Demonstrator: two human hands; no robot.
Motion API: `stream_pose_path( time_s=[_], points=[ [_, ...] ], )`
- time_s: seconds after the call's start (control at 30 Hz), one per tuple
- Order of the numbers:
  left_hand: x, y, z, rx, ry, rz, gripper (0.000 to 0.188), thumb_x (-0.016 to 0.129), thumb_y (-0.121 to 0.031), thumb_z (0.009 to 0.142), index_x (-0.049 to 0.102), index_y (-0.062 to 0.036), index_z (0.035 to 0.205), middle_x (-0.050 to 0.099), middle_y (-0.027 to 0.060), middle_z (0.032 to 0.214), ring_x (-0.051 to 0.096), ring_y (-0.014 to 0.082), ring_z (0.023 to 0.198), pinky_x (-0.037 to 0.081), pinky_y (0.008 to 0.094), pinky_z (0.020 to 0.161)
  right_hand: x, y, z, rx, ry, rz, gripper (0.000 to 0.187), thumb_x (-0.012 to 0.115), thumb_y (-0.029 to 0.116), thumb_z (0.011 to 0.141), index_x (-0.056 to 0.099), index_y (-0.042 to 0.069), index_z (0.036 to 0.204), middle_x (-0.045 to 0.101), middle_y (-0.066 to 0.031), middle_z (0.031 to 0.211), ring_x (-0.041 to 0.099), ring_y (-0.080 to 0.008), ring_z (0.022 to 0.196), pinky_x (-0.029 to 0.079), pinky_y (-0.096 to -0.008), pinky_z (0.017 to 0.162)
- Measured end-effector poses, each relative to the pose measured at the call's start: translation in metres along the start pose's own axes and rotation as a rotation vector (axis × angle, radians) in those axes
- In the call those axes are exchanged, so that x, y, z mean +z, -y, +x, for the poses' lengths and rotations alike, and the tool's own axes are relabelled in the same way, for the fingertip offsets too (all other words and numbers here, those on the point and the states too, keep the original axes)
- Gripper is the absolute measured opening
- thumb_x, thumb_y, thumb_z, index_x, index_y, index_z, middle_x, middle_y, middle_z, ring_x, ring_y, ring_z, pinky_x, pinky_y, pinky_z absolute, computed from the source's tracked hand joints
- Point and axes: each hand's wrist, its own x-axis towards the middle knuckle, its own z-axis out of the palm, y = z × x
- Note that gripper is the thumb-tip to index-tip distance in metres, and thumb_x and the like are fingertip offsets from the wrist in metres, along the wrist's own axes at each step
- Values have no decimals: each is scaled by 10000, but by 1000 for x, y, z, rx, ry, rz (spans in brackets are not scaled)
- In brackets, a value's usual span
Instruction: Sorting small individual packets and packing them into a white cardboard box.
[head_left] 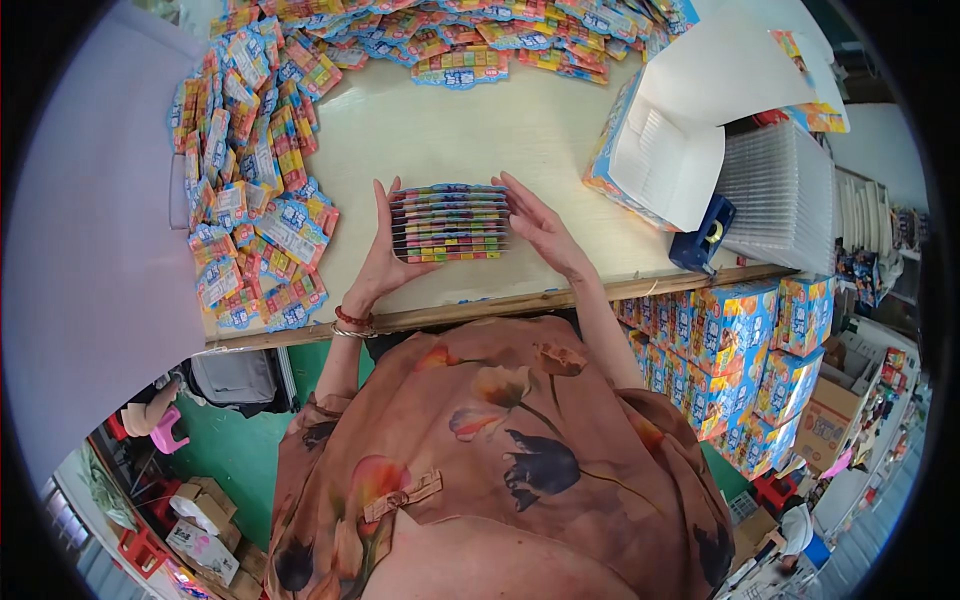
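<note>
Between my two hands, above the near middle of the pale table (380,130), stands a stack of colourful candy blister cards (452,222), layered one behind another. My left hand (385,250) grips its left side, thumb along the bottom edge and fingers up the side. Against the right side lies my right hand (540,228), its fingers extended and pressed to the card edges. A red bead bracelet (352,318) and a pale bangle circle my left wrist. Loose cards of the same kind (262,150) are heaped to the left and along the far edge.
On the right stands an open white-lined box (670,150). Beside it are a blue tape dispenser (705,235) and a stack of clear plastic trays (775,190). Printed boxes (725,330) are piled below the table's right edge. The wooden front edge (480,308) runs before me.
</note>
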Motion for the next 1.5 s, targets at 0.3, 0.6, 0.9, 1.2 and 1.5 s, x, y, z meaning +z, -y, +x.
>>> stream_pose_path(
  time_s=[0.3,0.6,0.9,1.2,1.5],
  points=[
    [1,0,-1,-37,5,-49,1397,861,-108,629,-290,-146,1421,-50,176,1556,235,287,1394,332,388,1100,-9,4,4,18,80,-35,624,553,71,927,242,39,1467,296,-98,1501,328,-191,1360,264,-323,1130],
    [0,0,-1,-38,11,-22,1397,861,-98,629,-287,-151,1423,-61,191,1552,218,291,1401,320,384,1105,-7,6,4,24,73,-46,623,554,49,920,253,45,1465,312,-99,1493,345,-190,1350,278,-324,1127],
    [1,0,-3,-41,8,-6,1393,861,-95,632,-281,-156,1427,-52,202,1550,211,290,1401,308,388,1110,-6,6,5,35,58,-77,607,536,9,910,282,57,1459,341,-107,1480,354,-199,1348,285,-332,1127],
    [0,0,-4,8,14,51,1395,864,-114,632,-283,-149,1426,-6,226,1544,229,309,1397,311,399,1108,4,-3,3,-34,-72,-352,587,464,-36,922,283,94,1466,378,-123,1459,402,-214,1318,364,-319,1067],
    [0,-1,0,5,8,38,1397,865,-95,619,-268,-146,1434,63,223,1535,265,308,1381,320,397,1102,26,-20,1,-266,-299,-699,628,411,-95,879,274,121,1453,474,-216,1327,495,-382,1187,463,-382,948]
  ],
)
